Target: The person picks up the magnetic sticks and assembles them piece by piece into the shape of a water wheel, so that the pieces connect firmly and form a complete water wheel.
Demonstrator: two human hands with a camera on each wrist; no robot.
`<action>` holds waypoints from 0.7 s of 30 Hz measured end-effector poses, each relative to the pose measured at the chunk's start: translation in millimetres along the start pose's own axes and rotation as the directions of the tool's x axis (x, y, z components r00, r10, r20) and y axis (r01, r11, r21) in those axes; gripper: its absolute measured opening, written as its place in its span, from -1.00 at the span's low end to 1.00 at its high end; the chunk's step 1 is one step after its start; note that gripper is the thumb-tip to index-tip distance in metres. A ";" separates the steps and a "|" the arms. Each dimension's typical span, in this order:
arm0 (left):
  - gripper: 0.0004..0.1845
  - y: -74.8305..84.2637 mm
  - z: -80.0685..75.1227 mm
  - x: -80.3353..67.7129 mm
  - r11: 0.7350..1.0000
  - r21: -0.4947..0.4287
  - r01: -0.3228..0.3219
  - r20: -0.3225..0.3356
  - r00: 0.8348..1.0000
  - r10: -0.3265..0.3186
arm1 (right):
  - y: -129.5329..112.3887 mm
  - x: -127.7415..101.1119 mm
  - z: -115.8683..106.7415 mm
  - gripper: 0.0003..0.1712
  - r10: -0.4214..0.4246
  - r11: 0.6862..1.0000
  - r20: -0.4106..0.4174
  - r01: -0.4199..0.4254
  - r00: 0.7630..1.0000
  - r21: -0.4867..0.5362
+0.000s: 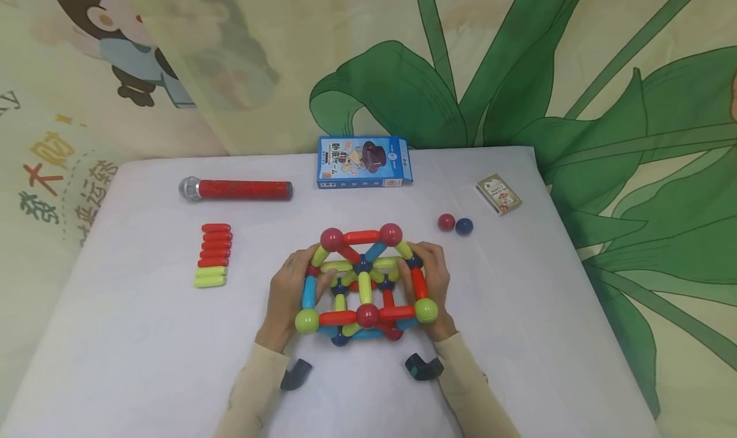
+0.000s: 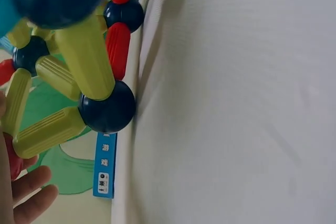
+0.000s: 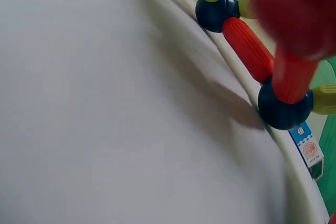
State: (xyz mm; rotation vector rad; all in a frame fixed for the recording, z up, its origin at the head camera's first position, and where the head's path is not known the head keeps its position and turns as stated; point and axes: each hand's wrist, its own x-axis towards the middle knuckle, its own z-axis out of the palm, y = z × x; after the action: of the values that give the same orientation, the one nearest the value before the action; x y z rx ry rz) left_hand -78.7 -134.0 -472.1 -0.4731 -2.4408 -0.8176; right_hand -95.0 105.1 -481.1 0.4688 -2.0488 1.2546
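Observation:
Both hands hold a ball-and-stick magnetic building structure (image 1: pixel 365 288) of red, blue and yellow-green rods with coloured balls, over the middle of the white table. My left hand (image 1: pixel 283 294) grips its left side, and its fingers (image 2: pixel 32 186) show at the lower left of the left wrist view, near a red ball. Around the right side curls my right hand (image 1: pixel 434 278), its thumb inside the frame. Dark blue joint balls (image 3: pixel 283 106) fill part of the right wrist view, where that hand is mostly out of sight. Shadows fall on the tablecloth beside the structure.
Left of the hands lie red rods (image 1: pixel 215 245) and two yellow-green rods (image 1: pixel 210 277), below a red microphone (image 1: pixel 244 190). A blue box (image 1: pixel 363 163) stands at the back edge. A red ball (image 1: pixel 446 222), a dark blue ball (image 1: pixel 464 226) and a small card box (image 1: pixel 498 194) sit at right.

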 end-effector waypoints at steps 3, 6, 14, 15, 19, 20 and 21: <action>-0.29 -0.7 -4.5 -4.4 1.000 0.004 -0.012 0.064 0.998 0.011 | 7.0 -8.5 -2.4 -0.56 -0.047 0.999 0.039 0.047 0.998 -0.006; -0.29 -2.7 -6.8 -8.9 1.000 0.006 -0.022 0.110 0.994 0.021 | 12.9 -13.7 -4.0 -0.49 -0.110 0.994 0.062 0.111 0.992 -0.017; -0.29 -3.7 -11.7 -9.6 0.998 0.006 -0.057 0.151 0.987 0.056 | 18.9 -17.6 -11.1 -0.34 -0.029 0.999 0.187 0.032 0.982 -0.009; -0.28 -4.5 -12.8 -10.1 0.998 0.016 -0.059 0.161 0.985 0.056 | 20.1 -18.7 -13.1 -0.32 0.005 1.000 0.218 0.000 0.976 -0.023; -0.18 -11.4 -24.3 -18.7 0.995 0.089 -0.034 0.216 0.976 0.014 | 23.9 -25.4 -26.2 -0.14 0.172 0.982 0.361 -0.132 0.917 -0.133; -0.15 -14.7 -29.4 -22.8 0.994 0.111 -0.023 0.232 0.973 -0.004 | 25.4 -27.9 -30.4 -0.10 0.211 0.973 0.392 -0.153 0.895 -0.174; -0.12 -18.7 -35.2 -27.7 0.991 0.133 -0.006 0.245 0.969 -0.027 | 27.2 -30.7 -35.0 -0.09 0.248 0.962 0.415 -0.171 0.875 -0.214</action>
State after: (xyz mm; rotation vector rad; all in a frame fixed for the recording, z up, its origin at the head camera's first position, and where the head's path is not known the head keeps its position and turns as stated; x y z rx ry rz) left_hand -52.4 -174.8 -472.4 -0.5400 -2.7076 -0.6264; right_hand -77.4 147.4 -509.5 0.4909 -2.6292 1.1552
